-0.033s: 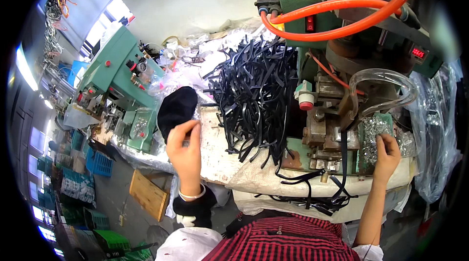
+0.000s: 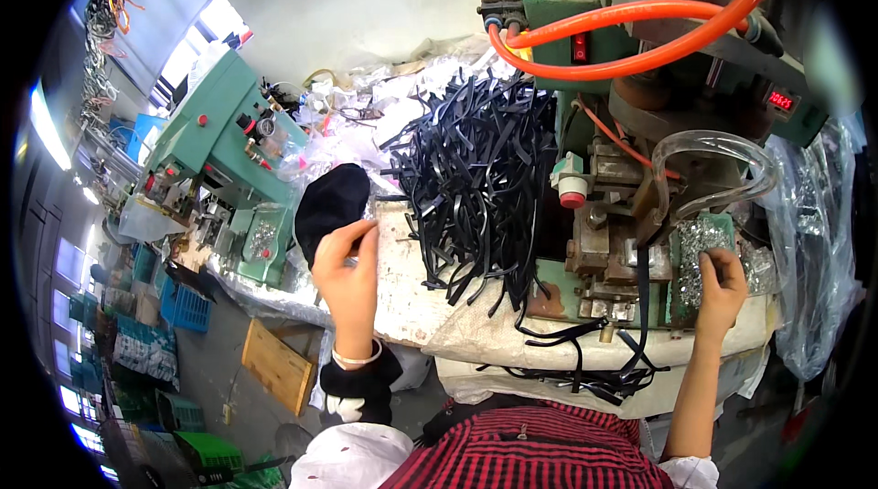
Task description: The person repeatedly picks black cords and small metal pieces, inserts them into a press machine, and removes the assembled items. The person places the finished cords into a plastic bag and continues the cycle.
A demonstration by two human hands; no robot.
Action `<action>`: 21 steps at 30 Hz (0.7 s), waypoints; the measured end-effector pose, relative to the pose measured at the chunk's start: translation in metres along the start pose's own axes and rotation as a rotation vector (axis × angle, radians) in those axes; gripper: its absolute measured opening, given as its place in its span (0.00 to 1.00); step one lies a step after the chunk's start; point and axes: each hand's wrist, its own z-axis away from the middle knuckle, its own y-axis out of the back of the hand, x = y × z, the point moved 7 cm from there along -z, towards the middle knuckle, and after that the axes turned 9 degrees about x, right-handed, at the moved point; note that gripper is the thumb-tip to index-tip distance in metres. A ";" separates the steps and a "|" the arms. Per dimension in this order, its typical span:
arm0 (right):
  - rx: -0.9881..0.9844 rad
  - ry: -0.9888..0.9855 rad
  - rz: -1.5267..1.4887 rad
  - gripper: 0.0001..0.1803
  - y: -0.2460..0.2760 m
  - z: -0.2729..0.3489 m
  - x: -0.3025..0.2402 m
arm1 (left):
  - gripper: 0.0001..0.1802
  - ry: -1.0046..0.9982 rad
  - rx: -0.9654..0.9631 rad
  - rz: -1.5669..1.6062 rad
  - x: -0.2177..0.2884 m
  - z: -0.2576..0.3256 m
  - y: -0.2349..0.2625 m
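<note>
My left hand (image 2: 347, 271) hovers over the left part of the worktable, thumb and fingertips pinched together. Whatever lies between them, if anything, is too small to make out. Just beyond it rests a black cloth piece (image 2: 331, 205). At the right, my right hand (image 2: 723, 295) is at the tray (image 2: 679, 308) of small shiny metal pieces (image 2: 701, 242), its fingers closed in a pinch with their contents hidden. A black strap (image 2: 644, 301) hangs down from the green press machine (image 2: 608, 256), between my hands. Neither hand touches the strap.
A large heap of black straps (image 2: 485, 178) covers the middle of the table, and several more straps (image 2: 585, 379) lie along the front edge. An orange hose (image 2: 631, 68) loops across the press. Clear plastic sheeting (image 2: 805, 251) hangs at right; another green machine (image 2: 206, 146) stands at left.
My right hand has shifted very slightly left over the tray. My left hand has barely moved and keeps its pinch. Strap and press look the same.
</note>
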 end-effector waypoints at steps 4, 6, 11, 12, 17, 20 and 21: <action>0.010 0.123 -0.051 0.10 -0.036 -0.003 -0.037 | 0.05 -0.181 -0.157 -0.179 -0.009 0.018 -0.078; 0.034 0.053 -0.013 0.08 -0.037 -0.004 -0.036 | 0.11 -0.047 -0.220 -0.259 -0.033 0.039 -0.120; 0.143 -0.012 0.142 0.07 0.032 0.013 -0.005 | 0.16 0.082 -0.255 0.037 -0.031 0.053 -0.139; 0.166 0.001 0.138 0.07 0.049 0.018 0.002 | 0.16 0.195 -0.394 0.150 -0.036 0.053 -0.133; -0.023 -0.067 -0.020 0.10 0.031 0.033 -0.043 | 0.15 0.533 -0.744 0.781 0.025 0.045 -0.109; -0.178 0.078 -0.080 0.14 -0.030 0.023 -0.110 | 0.08 0.375 -0.458 0.638 0.044 0.037 -0.095; -0.212 0.140 -0.084 0.16 -0.049 0.021 -0.120 | 0.07 0.341 -0.344 0.548 0.033 0.035 -0.094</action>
